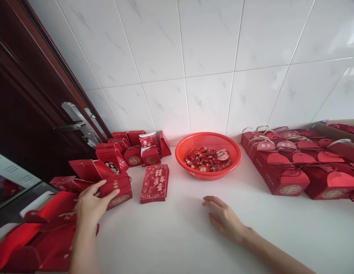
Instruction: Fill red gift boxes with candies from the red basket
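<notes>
- Right hand [222,220]: nothing in it, fingers loosely curled above the table [188,243].
- Left hand [90,203]: thumb and fingers grasp the small red box [123,191], left of the flat patterned box [154,183].
- The held one looks like light, smooth, easily dented card; its folded edges should bear a gentle pinch best.
- Farther: a red colander [209,176] of wrapped sweets [204,158].

White wall tiles [209,45] line the far edge of the surface [171,236]; a dark door [25,102] with a metal handle [75,118] stands beyond its left.
</notes>
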`<action>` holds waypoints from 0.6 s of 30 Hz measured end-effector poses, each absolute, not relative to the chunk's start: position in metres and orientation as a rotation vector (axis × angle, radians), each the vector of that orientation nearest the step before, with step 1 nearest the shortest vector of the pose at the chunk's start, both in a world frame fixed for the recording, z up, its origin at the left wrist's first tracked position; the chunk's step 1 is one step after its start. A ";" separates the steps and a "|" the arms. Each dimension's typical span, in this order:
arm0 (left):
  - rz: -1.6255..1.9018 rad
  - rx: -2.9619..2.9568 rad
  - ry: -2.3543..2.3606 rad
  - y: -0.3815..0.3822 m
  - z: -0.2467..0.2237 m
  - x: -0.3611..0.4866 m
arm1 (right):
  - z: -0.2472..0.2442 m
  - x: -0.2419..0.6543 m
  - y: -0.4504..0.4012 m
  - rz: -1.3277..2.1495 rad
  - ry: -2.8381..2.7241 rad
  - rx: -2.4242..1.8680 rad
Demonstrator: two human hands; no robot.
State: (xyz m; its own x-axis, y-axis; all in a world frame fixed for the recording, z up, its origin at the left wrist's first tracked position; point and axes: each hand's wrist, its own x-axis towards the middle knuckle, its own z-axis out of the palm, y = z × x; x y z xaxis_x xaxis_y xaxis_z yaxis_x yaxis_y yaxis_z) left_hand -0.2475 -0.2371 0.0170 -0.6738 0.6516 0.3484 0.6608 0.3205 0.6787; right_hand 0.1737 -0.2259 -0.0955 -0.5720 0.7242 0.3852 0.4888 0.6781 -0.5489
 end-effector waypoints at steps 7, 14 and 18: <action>-1.788 -1.282 -2.534 -0.239 0.039 -0.209 | -0.093 0.175 -0.225 0.549 -2.301 -0.947; -1.883 -1.834 -1.751 -0.244 0.051 -0.153 | -0.091 0.174 -0.226 0.686 -2.180 -0.926; -2.033 -2.312 -1.682 -0.237 0.053 -0.108 | -0.081 0.174 -0.226 1.052 -1.925 -0.928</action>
